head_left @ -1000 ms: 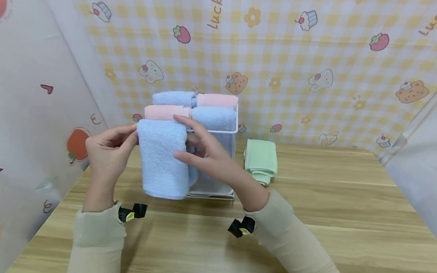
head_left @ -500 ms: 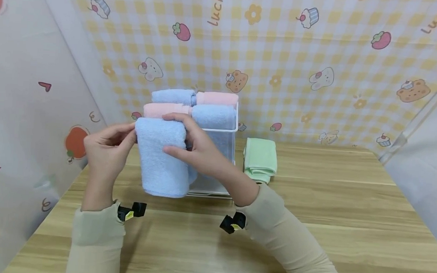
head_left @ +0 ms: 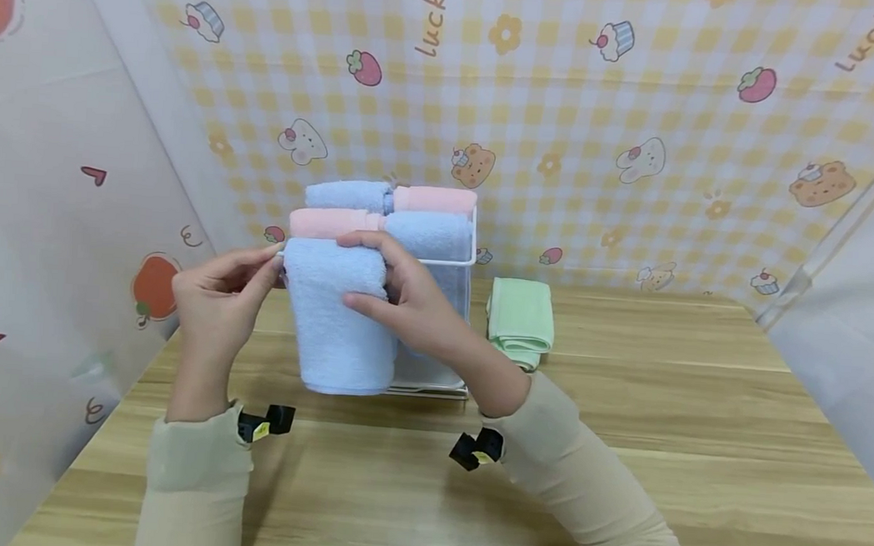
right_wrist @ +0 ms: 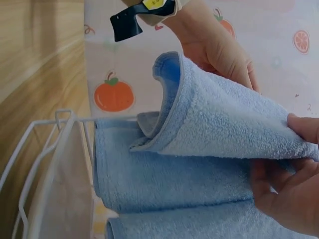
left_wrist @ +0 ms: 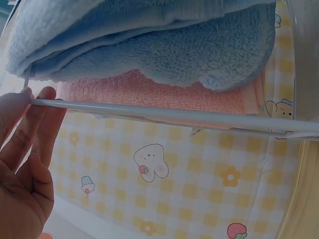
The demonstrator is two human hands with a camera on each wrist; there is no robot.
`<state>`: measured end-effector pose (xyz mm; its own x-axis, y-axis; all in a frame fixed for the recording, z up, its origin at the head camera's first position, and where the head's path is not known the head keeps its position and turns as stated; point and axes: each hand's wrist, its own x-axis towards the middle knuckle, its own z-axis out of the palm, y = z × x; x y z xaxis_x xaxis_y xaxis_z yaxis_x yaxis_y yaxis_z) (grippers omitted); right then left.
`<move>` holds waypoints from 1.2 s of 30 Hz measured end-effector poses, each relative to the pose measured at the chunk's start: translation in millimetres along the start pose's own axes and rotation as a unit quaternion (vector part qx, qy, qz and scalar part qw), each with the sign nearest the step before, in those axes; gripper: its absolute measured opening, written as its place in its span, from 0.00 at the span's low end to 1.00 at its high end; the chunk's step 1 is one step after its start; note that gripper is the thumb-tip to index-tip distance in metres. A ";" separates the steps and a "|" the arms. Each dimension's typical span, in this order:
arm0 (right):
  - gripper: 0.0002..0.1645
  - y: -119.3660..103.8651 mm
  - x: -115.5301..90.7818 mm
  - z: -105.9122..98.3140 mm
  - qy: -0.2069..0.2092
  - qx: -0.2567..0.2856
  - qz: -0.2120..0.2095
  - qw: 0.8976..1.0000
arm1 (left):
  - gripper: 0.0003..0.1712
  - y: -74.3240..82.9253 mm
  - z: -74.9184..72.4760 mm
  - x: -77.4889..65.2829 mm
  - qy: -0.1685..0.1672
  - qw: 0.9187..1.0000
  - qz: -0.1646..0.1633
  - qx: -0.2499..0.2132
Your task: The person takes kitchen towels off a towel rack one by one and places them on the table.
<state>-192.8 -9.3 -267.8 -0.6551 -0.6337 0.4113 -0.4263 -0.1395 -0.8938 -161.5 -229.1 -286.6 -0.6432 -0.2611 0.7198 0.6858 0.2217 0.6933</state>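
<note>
My right hand (head_left: 423, 310) grips a folded blue towel (head_left: 342, 342), thumb across its front and fingers behind. The towel hangs over the front left of a white wire basket (head_left: 448, 263). At the basket's front left corner, my left hand (head_left: 212, 313) pinches the white wire rim (left_wrist: 149, 110), seen close in the left wrist view. Behind the held towel stand rolled towels in two rows: a pink towel (head_left: 327, 221) and a blue towel (head_left: 428, 232) nearer, a blue towel (head_left: 347, 194) and a pink towel (head_left: 436, 198) at the back.
A folded green towel (head_left: 522, 316) lies on the wooden table (head_left: 659, 454) right of the basket. A yellow checked cloth (head_left: 567, 106) hangs behind, and a white printed cloth (head_left: 48, 241) stands along the left side.
The held blue towel has shifted slightly right with my right hand, away from my left fingertips, so the white wire between them now shows. My left hand stays at the corner.
</note>
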 end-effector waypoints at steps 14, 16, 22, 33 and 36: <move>0.32 -12.1 -13.7 -13.3 0.008 -0.104 -0.032 0.994 | 0.09 1.3 0.0 -0.3 -0.013 1.000 0.007 -0.018; 0.32 -13.8 -15.7 -16.2 0.010 -0.114 -0.035 0.993 | 0.09 0.7 -0.3 0.1 -0.013 1.000 0.011 -0.013; 0.32 -15.8 -22.0 -23.2 0.017 -0.141 -0.048 0.989 | 0.09 1.3 0.1 0.2 -0.011 0.999 0.005 -0.031; 0.34 -27.3 -34.4 -35.9 0.032 -0.193 -0.054 0.979 | 0.09 2.4 1.0 0.0 -0.010 1.000 0.008 -0.027; 0.34 -30.5 -37.2 -40.0 0.032 -0.201 -0.054 0.978 | 0.09 1.7 1.4 0.3 -0.007 0.999 0.010 -0.032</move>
<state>-180.4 49.0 -248.7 -0.6249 -0.5803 0.5223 -0.6975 0.1145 -0.7073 -161.0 -227.5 -285.2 -0.6341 -0.2443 0.7336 0.7180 0.1661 0.6759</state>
